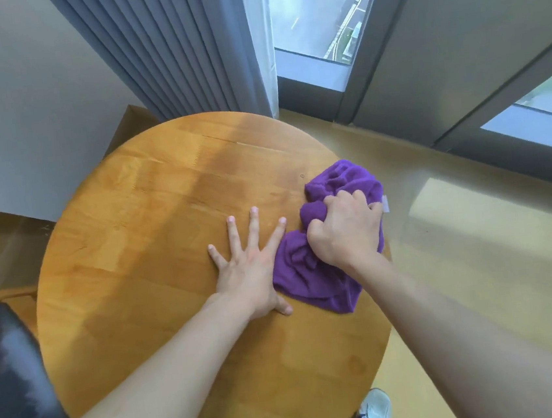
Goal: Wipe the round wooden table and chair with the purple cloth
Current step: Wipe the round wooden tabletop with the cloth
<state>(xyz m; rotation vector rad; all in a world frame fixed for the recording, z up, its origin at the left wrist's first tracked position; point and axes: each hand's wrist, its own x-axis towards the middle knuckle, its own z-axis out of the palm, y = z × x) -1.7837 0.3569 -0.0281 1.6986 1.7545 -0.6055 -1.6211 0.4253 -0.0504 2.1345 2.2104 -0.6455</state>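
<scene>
- The round wooden table (142, 243) fills the middle of the head view, its top bare wood with a paler sheen across the left half.
- The purple cloth (308, 273) lies bunched on the right side of the table top, close to the right rim; its far part reaches the rim and a small pale tag shows at its right edge.
- The right hand (345, 228) sits on top of the cloth, fingers curled into it and gripping a wad of the fabric.
- The left hand (251, 266) lies flat on the table just left of the cloth, fingers straight and spread wide, palm down on the wood; its thumb side touches the cloth's left edge.
- The chair (10, 383), with a dark glossy seat and a wooden frame, stands at the near left, partly under the table's rim.
- A grey curtain (182, 45) hangs beyond the far side of the table, with a window (311, 11) to its right.
- A pale shoe (374, 413) shows on the floor at the near right, below the table's edge.
</scene>
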